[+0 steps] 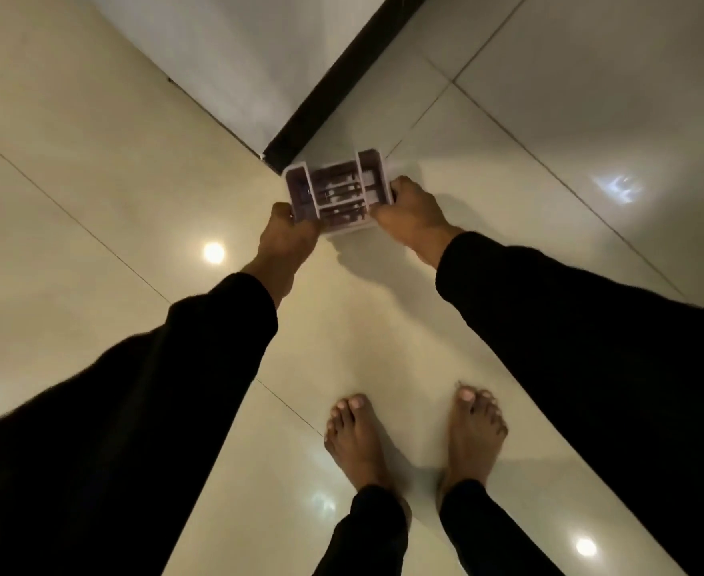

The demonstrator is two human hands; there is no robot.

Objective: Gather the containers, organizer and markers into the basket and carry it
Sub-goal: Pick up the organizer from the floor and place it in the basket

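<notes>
Nearest, my bare feet [414,440] stand on the glossy tiled floor [92,160]. Black sleeves [176,367] reach forward. My left hand [286,239] grips the near-left end of the white organizer [339,192]; my right hand [410,214] grips its right end. The organizer is held level between both hands, its compartments blurred. Beyond it, a wall [225,56] with dark skirting [342,81].

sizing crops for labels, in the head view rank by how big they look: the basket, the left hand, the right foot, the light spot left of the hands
1. Right foot
2. Basket and left hand: look alike, unranked
3. Light spot

The foot may look large only through nearness to the camera.
</notes>
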